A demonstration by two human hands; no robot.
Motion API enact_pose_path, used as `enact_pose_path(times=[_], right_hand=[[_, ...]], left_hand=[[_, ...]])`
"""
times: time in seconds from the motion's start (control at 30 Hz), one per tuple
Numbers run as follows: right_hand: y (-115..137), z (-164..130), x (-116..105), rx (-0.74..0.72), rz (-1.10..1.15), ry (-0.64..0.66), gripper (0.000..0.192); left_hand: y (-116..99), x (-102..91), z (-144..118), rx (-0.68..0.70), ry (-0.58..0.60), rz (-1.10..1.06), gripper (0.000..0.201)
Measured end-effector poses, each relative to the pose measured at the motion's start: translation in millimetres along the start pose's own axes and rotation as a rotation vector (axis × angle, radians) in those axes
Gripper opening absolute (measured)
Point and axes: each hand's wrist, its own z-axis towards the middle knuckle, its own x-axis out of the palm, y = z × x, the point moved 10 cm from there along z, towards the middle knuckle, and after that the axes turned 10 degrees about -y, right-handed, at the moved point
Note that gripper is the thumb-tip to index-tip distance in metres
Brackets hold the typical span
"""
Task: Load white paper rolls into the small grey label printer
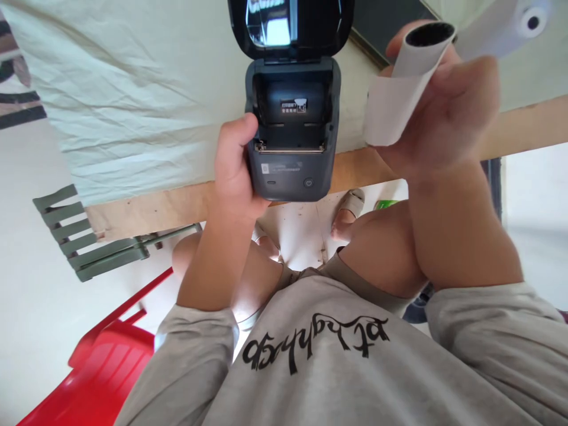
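A dark label printer point(290, 171) is tilted up at the table's front edge, its glossy lid point(293, 26) swung back and its paper bay bare inside. My left hand point(237, 163) grips its left side, thumb on the rim and the other fingers hidden beneath. To the right of the printer, my right hand point(461, 100) is closed around a white paper roll point(419, 62) with a dark core. A loose strip of the paper curls down from the roll toward the printer. Some fingers of this hand are behind the roll.
A pale green cloth point(133, 106) covers the wooden table point(151, 207). Behind the right hand lie a dark flat panel point(386, 23) and a white cylindrical object point(501, 26). A red plastic chair point(110, 361) and a green slatted folding seat point(106, 254) stand at the left.
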Motion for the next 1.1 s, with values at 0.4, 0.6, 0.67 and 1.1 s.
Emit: enact_pose_path(times=[0.4,0.6,0.67,1.1], right_hand=[[-14.6,-2.9,-11.3,-0.149,-0.424,-0.05,0.04],[9.2,-5.1,-7.0,-0.436,-0.793,-0.08,0.037],[9.0,-5.5,-5.3,-0.476,-0.915,-0.053,0.035],[-0.1,-12.4,2.8,-0.471,-1.016,0.065,0.061]], left_hand=[[2.9,2.4,-4.8,-0.052,0.098,0.024,0.032],[4.8,1.8,-2.3,-0.026,0.064,0.119,0.034],[4.9,-0.2,-1.3,-0.031,0.043,0.144,0.036],[7.7,3.3,-4.3,-0.053,0.102,0.077,0.033]])
